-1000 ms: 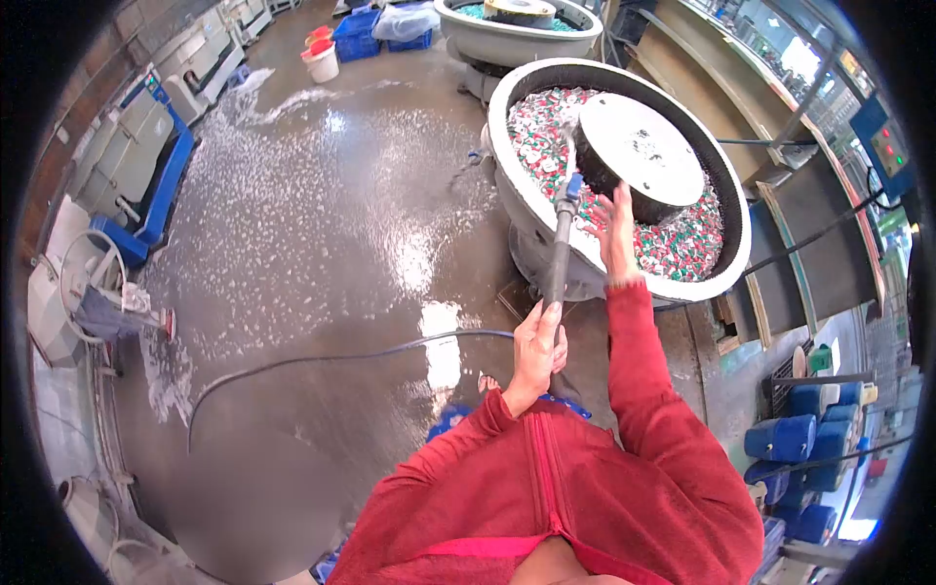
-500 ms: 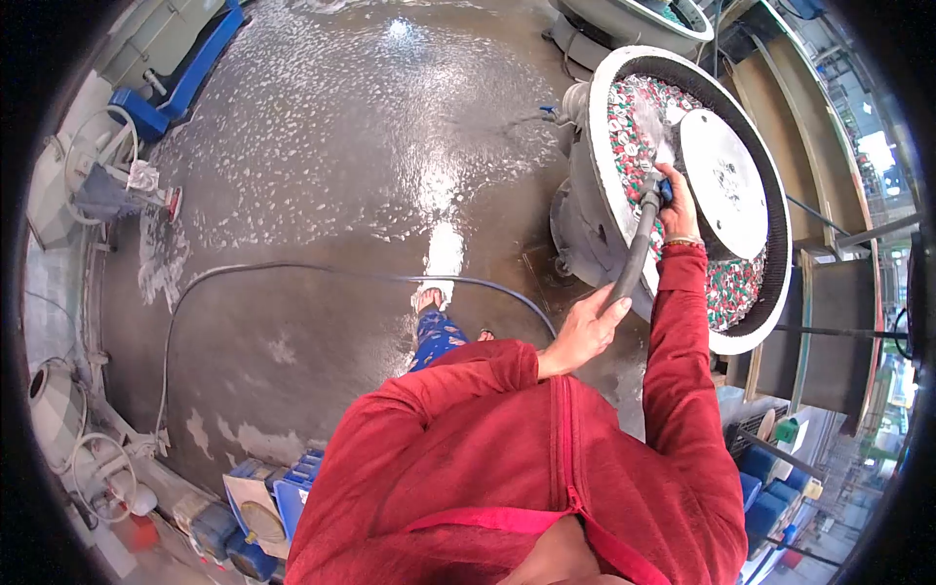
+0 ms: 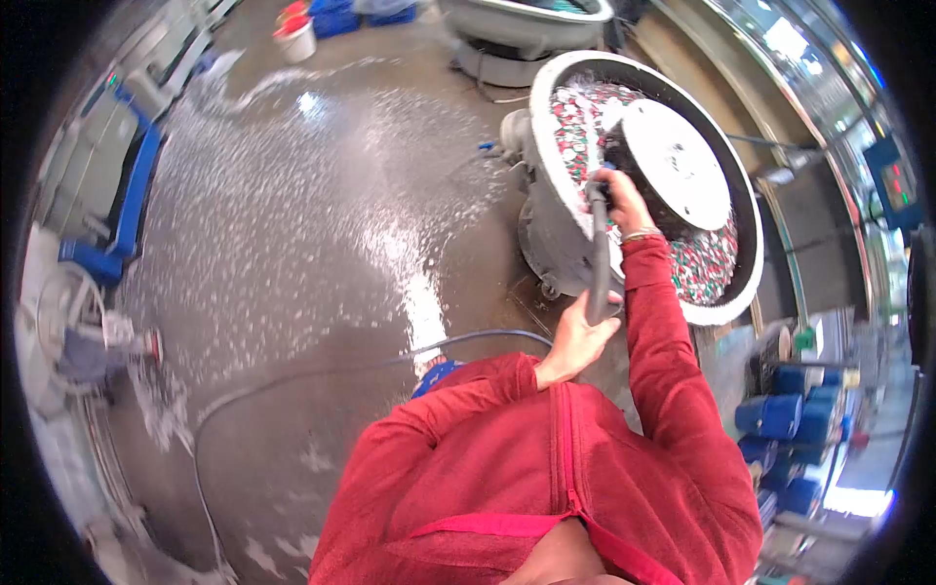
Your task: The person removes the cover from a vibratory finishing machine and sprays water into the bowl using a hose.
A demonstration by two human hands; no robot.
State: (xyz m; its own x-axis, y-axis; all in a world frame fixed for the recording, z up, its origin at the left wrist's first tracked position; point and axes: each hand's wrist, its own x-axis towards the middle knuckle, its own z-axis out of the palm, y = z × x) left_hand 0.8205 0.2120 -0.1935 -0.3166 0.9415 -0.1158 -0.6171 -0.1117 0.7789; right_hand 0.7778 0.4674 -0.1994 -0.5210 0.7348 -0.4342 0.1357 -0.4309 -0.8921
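Note:
My left hand (image 3: 579, 337) is wrapped round the lower part of a grey hose (image 3: 599, 258). My right hand (image 3: 624, 198) grips the valve at the hose's upper end, over the rim of a round vibrating bowl (image 3: 549, 180). Water sprays from the nozzle toward the bowl's far side. Many small red, green and white pieces (image 3: 704, 268) fill the ring around the bowl's raised centre, which has a white round lid (image 3: 676, 164). The fingers of my right hand partly hide the valve.
A second round bowl (image 3: 526, 21) stands beyond. Wet floor (image 3: 292, 234) with foam spreads to the left, crossed by a thin hose (image 3: 468, 337). Machines with a blue trough (image 3: 142, 190) line the left side. Blue drums (image 3: 768, 416) stand at the lower right; a control box (image 3: 892, 183) is above them.
My right hand, open beside the hose a second ago, has closed on its valve. Compared with half a second ago, the view has shifted, and the bowl appears further left.

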